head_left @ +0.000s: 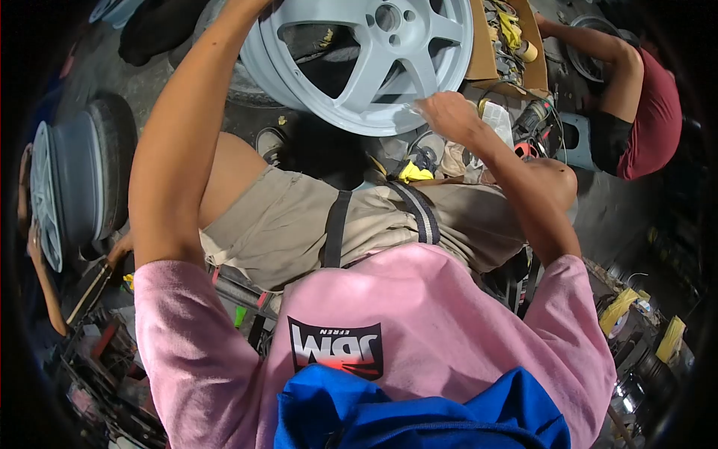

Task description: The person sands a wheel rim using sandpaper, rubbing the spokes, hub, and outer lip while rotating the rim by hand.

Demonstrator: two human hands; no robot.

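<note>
A pale grey-blue spoked wheel rim (351, 112) fills the top centre, tilted in front of my knees. At its lower right edge is my right hand (451, 117), fingers bent and pressed together against the lip. What they hold, if anything, is too small and blurred to name. My left arm reaches up past the rim's left side, and its hand is cut off by the top edge. Behind the rim, a tire (247, 90) shows in part.
A cardboard box (482, 45) of tape and scraps stands at upper right, near a power tool (532, 118). A person in a dark red shirt (658, 120) sits at right. At left, another person's hand (34, 243) touches a second rim (48, 194) beside a tire.
</note>
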